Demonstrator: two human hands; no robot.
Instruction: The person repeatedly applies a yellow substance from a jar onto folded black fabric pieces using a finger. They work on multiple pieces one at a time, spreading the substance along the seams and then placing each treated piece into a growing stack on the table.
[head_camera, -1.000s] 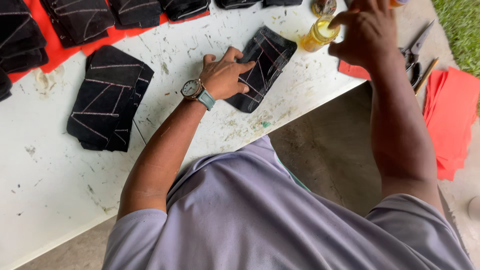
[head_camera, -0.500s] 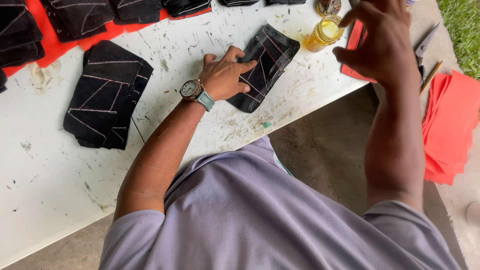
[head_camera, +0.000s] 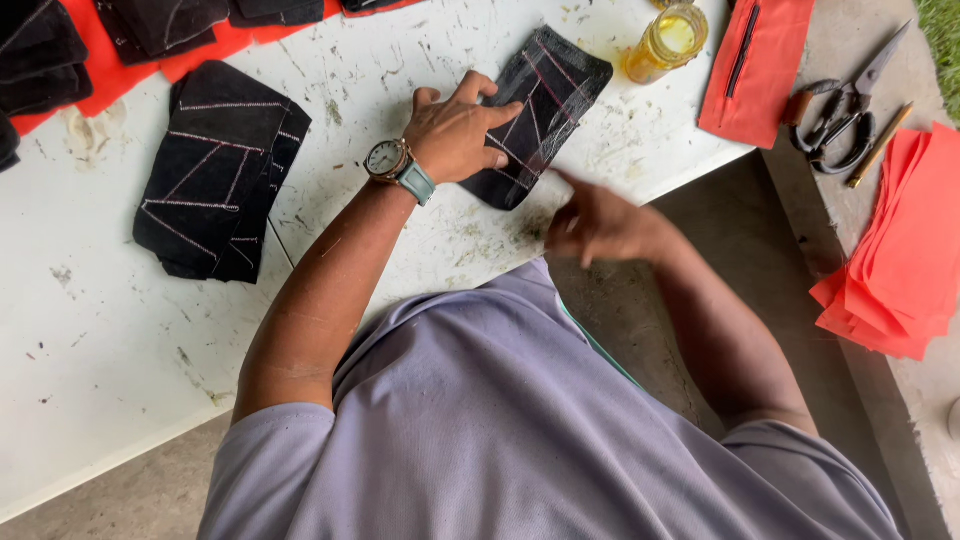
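Note:
My left hand (head_camera: 455, 130), with a wristwatch on the wrist, lies flat on the left edge of a black fabric piece with pale stitch lines (head_camera: 550, 100) and presses it onto the white table (head_camera: 120, 360). My right hand (head_camera: 600, 222) is blurred, low over the table's front edge just below the piece's lower end, with a finger pointing toward it. I cannot make out anything in it.
A second black stitched piece (head_camera: 220, 175) lies to the left. More black pieces rest on red cloth (head_camera: 215, 45) along the back. A jar of yellow liquid (head_camera: 668, 40), a red piece with a dark stick (head_camera: 755, 65), scissors (head_camera: 845, 105) and stacked red sheets (head_camera: 905, 260) are at the right.
My right hand has come down from near the jar to the lower end of the black piece. The red piece now lies flat beside the jar. My left hand stayed put.

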